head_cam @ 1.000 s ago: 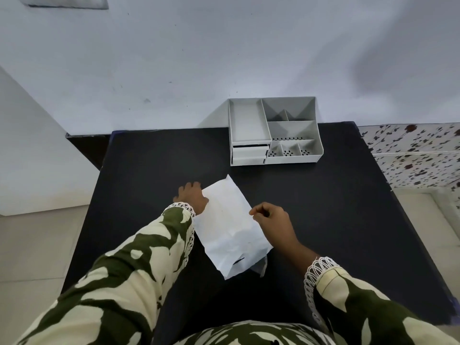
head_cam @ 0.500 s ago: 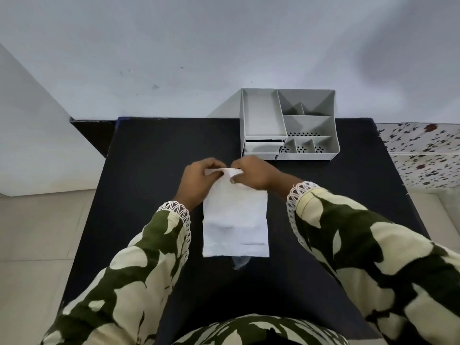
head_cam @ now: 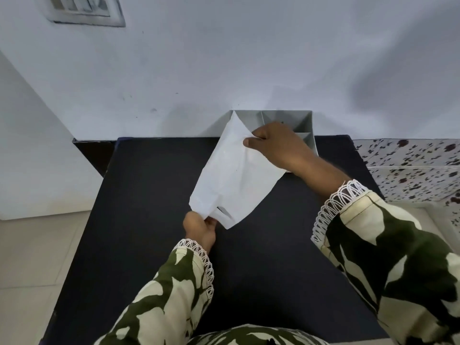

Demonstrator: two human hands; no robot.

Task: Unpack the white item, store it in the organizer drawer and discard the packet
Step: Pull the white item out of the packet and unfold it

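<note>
A white paper packet (head_cam: 232, 175) is held up above the black table (head_cam: 149, 195), tilted, with its top toward the wall. My right hand (head_cam: 276, 145) pinches the packet's upper edge. My left hand (head_cam: 200, 227) grips its lower corner near a small slit. The grey organizer (head_cam: 302, 120) stands at the table's far edge against the wall, mostly hidden behind the packet and my right hand. Its drawer is out of sight. The white item inside the packet cannot be seen.
A white wall rises behind the table, with a switch plate (head_cam: 84, 11) at the top left. A speckled tiled surface (head_cam: 410, 165) lies to the right. Pale floor tiles (head_cam: 29, 257) show on the left.
The packet lay flat on the table with both hands at its top edge. It is now lifted and tilted, my left hand at its bottom corner, my right hand at its top.
</note>
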